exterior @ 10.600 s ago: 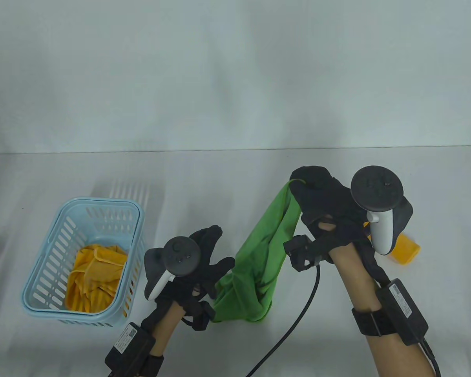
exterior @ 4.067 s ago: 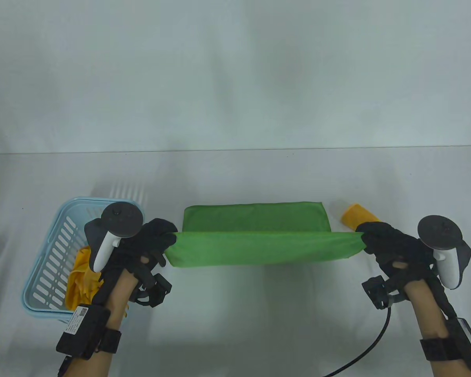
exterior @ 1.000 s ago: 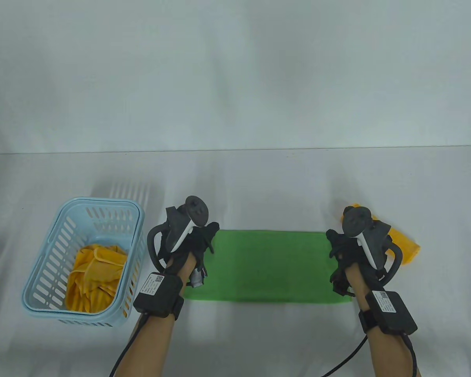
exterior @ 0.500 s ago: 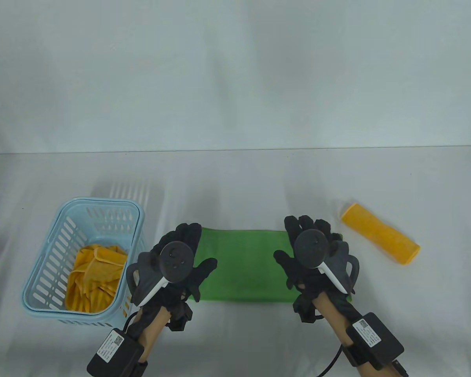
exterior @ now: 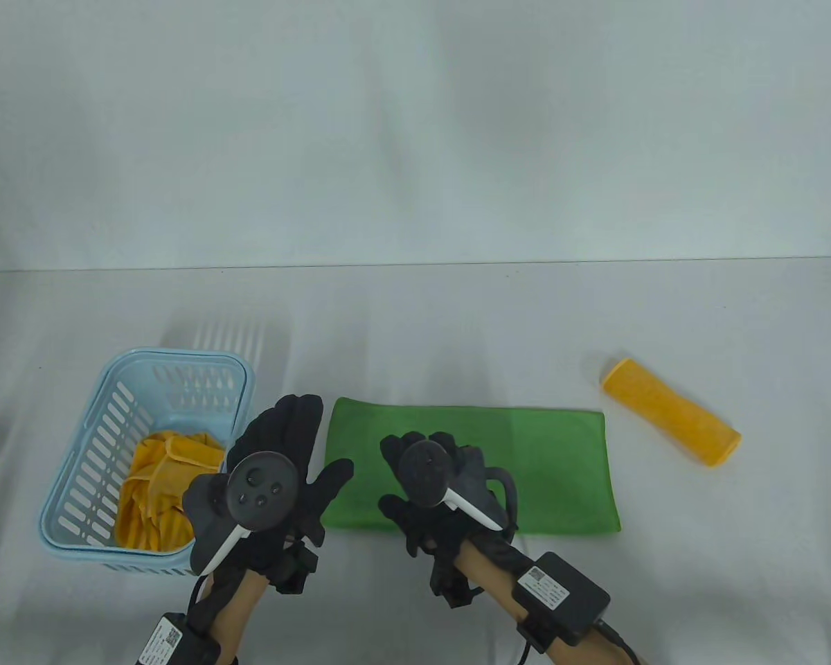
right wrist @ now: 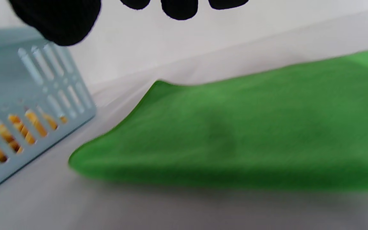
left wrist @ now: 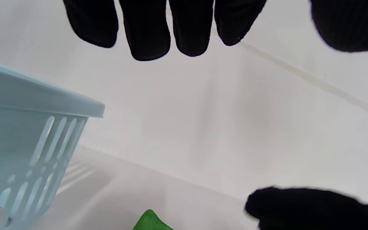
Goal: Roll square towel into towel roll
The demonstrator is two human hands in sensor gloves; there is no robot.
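The green towel [exterior: 526,471] lies flat on the table, folded into a long rectangle. My left hand [exterior: 305,443] hovers at the towel's left end with straight, spread fingers, its thumb over the left edge. It holds nothing. My right hand [exterior: 408,478] is over the towel's left half near the front edge, fingers loosely spread and gripping nothing. In the left wrist view only a corner of the towel [left wrist: 152,222] shows under my straight fingertips [left wrist: 147,35]. The right wrist view shows the towel [right wrist: 235,140] flat, its near left corner slightly raised.
A light blue basket [exterior: 242,388] with crumpled yellow cloths [exterior: 163,485] stands left of the towel, close to my left hand. A rolled yellow towel [exterior: 672,419] lies at the right, behind the green towel's far end. A wall bounds the table's back edge.
Both hands have slid left along the towel. The right hand went from the right end to the left half, uncovering the right part. The left hand moved past the left edge.
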